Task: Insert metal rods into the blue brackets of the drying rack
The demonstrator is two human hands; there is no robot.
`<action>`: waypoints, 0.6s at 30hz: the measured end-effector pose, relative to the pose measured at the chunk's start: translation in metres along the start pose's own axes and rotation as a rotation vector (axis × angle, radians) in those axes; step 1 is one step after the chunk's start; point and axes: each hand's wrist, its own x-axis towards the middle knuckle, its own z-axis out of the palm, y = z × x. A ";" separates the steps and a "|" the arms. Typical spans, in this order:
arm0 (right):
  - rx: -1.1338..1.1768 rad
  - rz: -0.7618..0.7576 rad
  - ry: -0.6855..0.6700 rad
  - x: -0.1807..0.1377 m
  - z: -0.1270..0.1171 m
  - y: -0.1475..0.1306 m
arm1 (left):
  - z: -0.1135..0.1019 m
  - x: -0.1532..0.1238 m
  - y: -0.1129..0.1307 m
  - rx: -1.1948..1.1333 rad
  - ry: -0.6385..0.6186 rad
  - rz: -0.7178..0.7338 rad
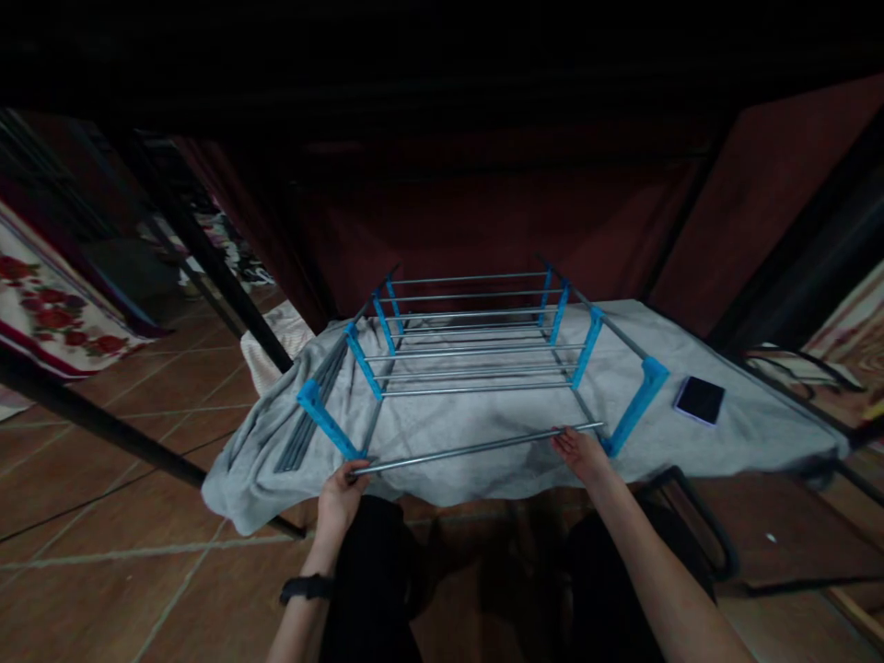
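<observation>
A thin metal tube lies crosswise between my two hands at the near end of a rack. My left hand is closed on its left end, close to the foot of a blue plastic bracket. Toward the tube's right end, my right hand pinches it, beside another blue bracket. The tube's right tip sticks out past my fingers. Behind it stands the rack, with several metal tubes joined by blue brackets. Whether the held tube touches either bracket, I cannot tell.
Several loose tubes lie left of the rack on the grey cloth over the table. A dark flat device rests to the right. A chair stands at lower right. Dark red panels rise behind the table.
</observation>
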 end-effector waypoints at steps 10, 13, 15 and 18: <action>0.067 -0.073 0.007 0.005 0.007 -0.005 | 0.028 0.000 0.019 -0.749 0.068 -0.424; 0.074 -0.092 0.014 0.006 0.009 -0.007 | 0.040 0.004 0.024 -0.786 0.070 -0.497; 0.080 -0.105 0.019 0.007 0.009 -0.009 | 0.046 0.007 0.028 -0.794 0.046 -0.529; 0.089 -0.119 0.026 0.008 0.009 -0.011 | 0.055 0.012 0.031 -0.804 0.014 -0.557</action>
